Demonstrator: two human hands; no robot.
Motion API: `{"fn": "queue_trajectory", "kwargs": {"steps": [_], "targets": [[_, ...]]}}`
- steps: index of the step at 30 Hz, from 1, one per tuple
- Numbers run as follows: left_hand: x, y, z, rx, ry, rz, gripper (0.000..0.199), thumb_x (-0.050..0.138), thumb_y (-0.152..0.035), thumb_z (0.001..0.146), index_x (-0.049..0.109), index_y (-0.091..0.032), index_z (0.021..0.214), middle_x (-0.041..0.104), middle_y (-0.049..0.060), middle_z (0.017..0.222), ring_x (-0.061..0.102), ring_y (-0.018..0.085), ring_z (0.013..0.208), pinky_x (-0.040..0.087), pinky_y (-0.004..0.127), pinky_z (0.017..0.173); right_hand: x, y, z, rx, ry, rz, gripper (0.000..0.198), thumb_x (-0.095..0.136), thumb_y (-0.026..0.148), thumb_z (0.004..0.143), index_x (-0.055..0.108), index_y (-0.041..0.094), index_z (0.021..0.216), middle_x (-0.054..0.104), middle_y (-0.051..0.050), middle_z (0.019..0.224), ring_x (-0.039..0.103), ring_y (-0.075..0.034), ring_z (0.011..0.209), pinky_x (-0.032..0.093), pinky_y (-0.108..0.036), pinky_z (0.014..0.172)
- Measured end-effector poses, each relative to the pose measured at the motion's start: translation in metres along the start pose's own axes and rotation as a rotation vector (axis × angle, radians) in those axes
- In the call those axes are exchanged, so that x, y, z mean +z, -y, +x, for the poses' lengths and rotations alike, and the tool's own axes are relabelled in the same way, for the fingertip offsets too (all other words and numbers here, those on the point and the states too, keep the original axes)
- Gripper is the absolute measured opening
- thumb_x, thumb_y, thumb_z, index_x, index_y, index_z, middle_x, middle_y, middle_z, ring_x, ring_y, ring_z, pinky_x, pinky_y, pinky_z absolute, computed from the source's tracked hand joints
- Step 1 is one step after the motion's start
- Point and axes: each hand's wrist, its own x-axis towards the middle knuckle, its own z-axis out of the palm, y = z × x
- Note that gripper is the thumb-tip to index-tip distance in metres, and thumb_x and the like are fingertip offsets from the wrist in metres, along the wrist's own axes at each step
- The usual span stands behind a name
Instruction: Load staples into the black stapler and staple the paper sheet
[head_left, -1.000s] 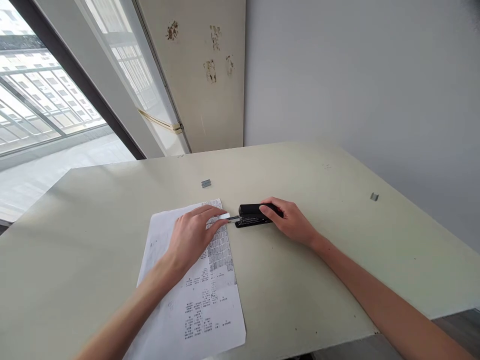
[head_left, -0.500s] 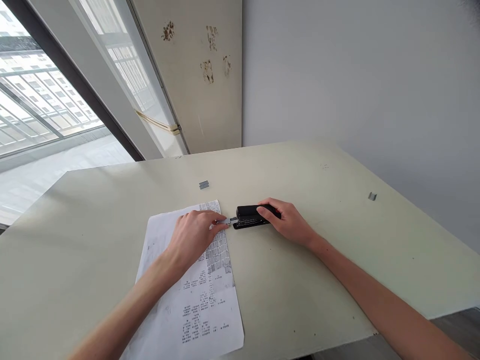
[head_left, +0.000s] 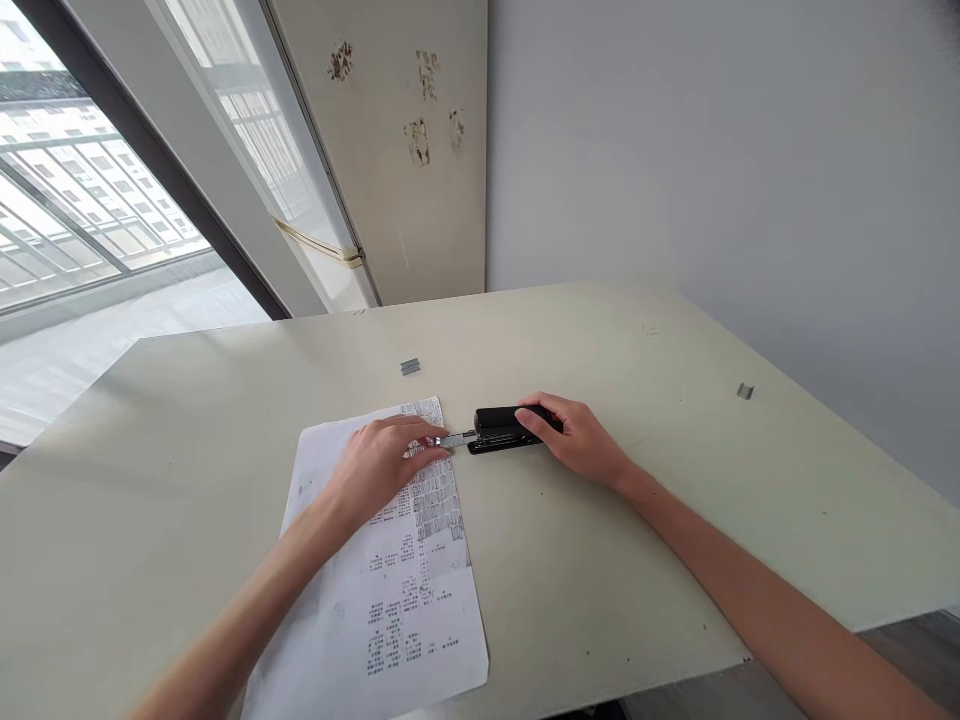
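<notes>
My right hand [head_left: 574, 437] is closed around the rear of a black stapler [head_left: 496, 421], thumb along its side. A metal staple tray [head_left: 457, 439] sticks out of the stapler's front end, to the left. The thumb and fingers of my left hand [head_left: 386, 455] pinch the tray's outer end, partly covering it. Under my left hand and forearm lies a white printed sheet of paper [head_left: 427, 625], with dense pen strokes along its upper right side.
Grey staple strips [head_left: 410, 367] lie on the pale table [head_left: 600, 560] beyond the paper. Another small grey staple piece [head_left: 745, 391] is far right. A fridge [head_left: 420, 220] and a grey wall [head_left: 675, 150] stand behind the table, with a window at left.
My left hand has shifted slightly left, drawing the metal tray farther out of the stapler. My right hand keeps hold of the stapler in nearly the same place.
</notes>
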Motion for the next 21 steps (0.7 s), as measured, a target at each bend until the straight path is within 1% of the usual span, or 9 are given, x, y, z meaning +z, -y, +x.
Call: {"fn": "queue_trajectory", "kwargs": {"steps": [2,4,6,8,11,14,17,21], "targets": [[-0.002,0.012,-0.003,0.088,0.014,-0.068,0.028,0.066,-0.049,0.1,0.08,-0.032,0.118,0.08,0.0,0.116,0.075,0.023,0.096,0.059,0.036,0.085,0.0,0.0,0.0,0.006,-0.003,0.018,0.045,0.049,0.065,0.102,0.07,0.026,0.1,0.063,0.001,0.079,0.049,-0.017,0.065,0.037,-0.032,0.061],[-0.003,0.019,-0.007,0.202,0.046,-0.158,0.026,0.065,-0.048,0.102,0.08,-0.032,0.116,0.08,0.0,0.113,0.074,0.021,0.1,0.058,0.035,0.088,0.001,0.0,0.001,-0.002,-0.016,0.033,0.049,0.044,0.065,0.104,0.069,0.024,0.093,0.061,0.0,0.078,0.046,-0.017,0.067,0.035,-0.032,0.062],[-0.003,0.019,-0.01,0.292,0.063,-0.247,0.025,0.065,-0.048,0.102,0.082,-0.03,0.111,0.08,0.001,0.105,0.074,0.021,0.099,0.059,0.034,0.086,0.002,-0.001,0.001,-0.005,-0.035,0.05,0.055,0.038,0.066,0.106,0.066,0.023,0.085,0.058,0.0,0.076,0.044,-0.017,0.066,0.035,-0.032,0.063],[-0.001,0.012,-0.01,0.336,0.053,-0.295,0.026,0.064,-0.048,0.103,0.082,-0.028,0.107,0.08,0.002,0.098,0.073,0.021,0.095,0.059,0.034,0.085,0.003,-0.002,0.001,0.006,-0.046,0.066,0.057,0.034,0.066,0.106,0.064,0.023,0.082,0.056,0.0,0.075,0.044,-0.017,0.066,0.036,-0.033,0.064],[0.004,-0.002,-0.004,0.346,0.052,-0.26,0.027,0.062,-0.046,0.105,0.08,-0.026,0.107,0.079,0.003,0.097,0.072,0.02,0.093,0.058,0.036,0.087,0.005,-0.003,0.001,0.02,-0.053,0.076,0.056,0.034,0.065,0.107,0.062,0.024,0.082,0.059,-0.001,0.078,0.046,-0.019,0.069,0.038,-0.034,0.067],[0.009,-0.012,0.008,0.332,0.082,-0.2,0.027,0.064,-0.046,0.104,0.074,-0.026,0.119,0.078,0.003,0.101,0.072,0.019,0.092,0.056,0.034,0.083,0.006,-0.004,0.001,0.013,-0.06,0.07,0.053,0.032,0.061,0.108,0.06,0.024,0.082,0.061,-0.002,0.082,0.049,-0.02,0.074,0.039,-0.034,0.07],[0.013,-0.017,0.02,0.316,0.091,-0.167,0.036,0.068,-0.046,0.101,0.066,-0.027,0.131,0.078,0.003,0.106,0.072,0.019,0.093,0.054,0.032,0.08,0.007,-0.005,0.002,-0.014,-0.068,0.076,0.05,0.031,0.057,0.109,0.059,0.024,0.084,0.064,-0.003,0.087,0.051,-0.02,0.078,0.04,-0.034,0.073],[0.01,-0.026,0.036,0.259,0.115,-0.146,0.046,0.076,-0.043,0.094,0.061,-0.029,0.136,0.079,0.001,0.108,0.073,0.02,0.094,0.052,0.031,0.076,0.007,-0.005,0.002,-0.042,-0.072,0.076,0.046,0.031,0.052,0.11,0.058,0.024,0.085,0.064,-0.003,0.09,0.051,-0.02,0.08,0.04,-0.034,0.075]]}}
